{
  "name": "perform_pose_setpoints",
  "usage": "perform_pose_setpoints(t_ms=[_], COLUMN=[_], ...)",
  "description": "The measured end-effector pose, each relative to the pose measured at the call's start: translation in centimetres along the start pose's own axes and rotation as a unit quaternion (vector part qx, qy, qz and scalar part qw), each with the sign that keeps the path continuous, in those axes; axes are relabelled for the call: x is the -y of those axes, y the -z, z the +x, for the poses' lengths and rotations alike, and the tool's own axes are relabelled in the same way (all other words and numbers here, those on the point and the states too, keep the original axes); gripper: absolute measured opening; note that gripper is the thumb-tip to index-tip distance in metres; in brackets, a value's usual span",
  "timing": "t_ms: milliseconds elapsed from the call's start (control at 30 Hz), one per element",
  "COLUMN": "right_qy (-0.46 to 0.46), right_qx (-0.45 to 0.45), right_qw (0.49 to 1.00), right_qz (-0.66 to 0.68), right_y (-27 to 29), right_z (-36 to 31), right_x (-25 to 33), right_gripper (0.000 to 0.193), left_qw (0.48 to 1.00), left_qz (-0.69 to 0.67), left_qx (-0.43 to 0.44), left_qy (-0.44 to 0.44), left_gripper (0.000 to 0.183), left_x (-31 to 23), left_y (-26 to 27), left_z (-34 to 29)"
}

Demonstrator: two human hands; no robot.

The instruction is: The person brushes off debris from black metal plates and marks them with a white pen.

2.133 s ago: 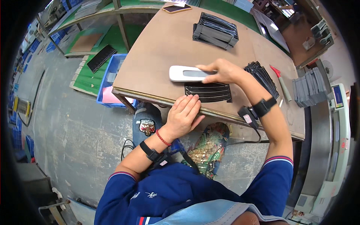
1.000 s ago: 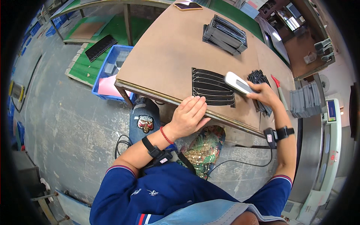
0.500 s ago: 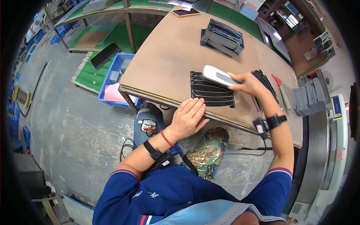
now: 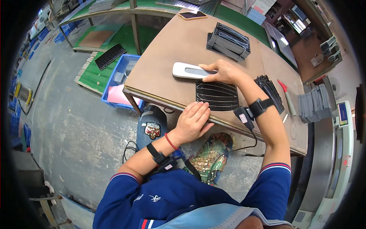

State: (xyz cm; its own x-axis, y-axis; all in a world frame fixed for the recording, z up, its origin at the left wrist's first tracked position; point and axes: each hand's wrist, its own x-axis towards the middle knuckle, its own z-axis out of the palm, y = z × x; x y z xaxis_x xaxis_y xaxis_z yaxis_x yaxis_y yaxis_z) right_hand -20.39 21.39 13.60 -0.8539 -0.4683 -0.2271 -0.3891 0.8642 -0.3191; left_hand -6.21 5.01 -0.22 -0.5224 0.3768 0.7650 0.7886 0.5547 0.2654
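In my right hand [image 4: 225,72] is a white oblong hand tool with a grey inset [image 4: 181,71], its exact kind unclear. My fingers close around its right end, and the tool lies level over the far left part of a black slotted sheet [image 4: 217,97]. That sheet, patterned with thin pale lines, sits near the front edge of the brown table [image 4: 160,61]. My left hand [image 4: 193,119] lies flat on the table edge, fingers stretched out side by side, by the sheet's near left corner.
A stack of dark plates [image 4: 230,41] stands farther back, with a phone [image 4: 193,15] beyond it. To the right are fanned black sheets [image 4: 270,91], a red-tipped tool [image 4: 287,96] and a grey stack [image 4: 314,101]. A blue crate [image 4: 110,82] stands left of the table.
My right hand has swung left and slightly away from me with the white tool, uncovering more of the black sheet's right side. The left hand stays at the table edge.
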Motion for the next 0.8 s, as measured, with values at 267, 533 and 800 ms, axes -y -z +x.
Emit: perform_pose_setpoints(t_ms=[267, 533, 800], right_qy=[-0.082, -0.13, -0.027], right_qx=[-0.019, -0.041, -0.056], right_qw=[0.994, 0.987, 0.997], right_qz=[0.069, 0.09, -0.04], right_y=[0.1, 0.7, -0.3], right_z=[-7.2, -11.7, -2.2], right_x=[-7.4, -9.0, -2.1], right_gripper=[0.061, 0.061, 0.055], left_qw=[1.0, 0.999, 1.0], left_qz=[-0.001, -0.027, -0.018], left_qx=[-0.013, -0.032, -0.012], left_qy=[-0.007, -0.005, -0.005], left_gripper=[0.045, 0.045, 0.046], left_x=[0.3, 0.5, 0.2], left_y=[0.1, -0.2, 0.1], left_z=[-0.2, -0.2, 0.0])
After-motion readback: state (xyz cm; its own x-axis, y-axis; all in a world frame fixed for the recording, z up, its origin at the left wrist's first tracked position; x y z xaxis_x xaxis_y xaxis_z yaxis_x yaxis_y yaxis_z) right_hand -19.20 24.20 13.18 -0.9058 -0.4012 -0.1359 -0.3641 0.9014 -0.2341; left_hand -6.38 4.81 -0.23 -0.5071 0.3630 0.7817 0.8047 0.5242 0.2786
